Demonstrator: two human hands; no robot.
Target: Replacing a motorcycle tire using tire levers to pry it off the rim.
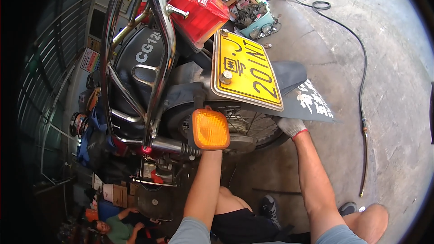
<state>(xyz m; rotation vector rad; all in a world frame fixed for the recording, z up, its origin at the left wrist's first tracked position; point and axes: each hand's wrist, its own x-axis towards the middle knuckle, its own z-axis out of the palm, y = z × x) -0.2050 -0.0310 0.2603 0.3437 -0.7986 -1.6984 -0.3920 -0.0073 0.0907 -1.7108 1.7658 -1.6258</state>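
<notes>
The rear end of a motorcycle fills the middle of the view, with its spoked rear wheel [248,124] low under the mudguard. My right hand [291,127], in a pale knit glove with a red cuff, is closed at the back of the rear tyre [273,144]; the dark mud flap [312,101] hides part of its fingers. My left forearm reaches up behind the orange turn signal [210,129], which covers that hand and whatever it touches. Above the wheel sit a yellow number plate [246,70] and a red tail light [196,13].
Chrome rack bars [158,58] rise over the black seat [135,63] at left. A black hose [364,72] trails over the concrete floor at right. Beyond the tail light stands a pale teal bin [262,25] of parts. Another person [118,226] sits at lower left.
</notes>
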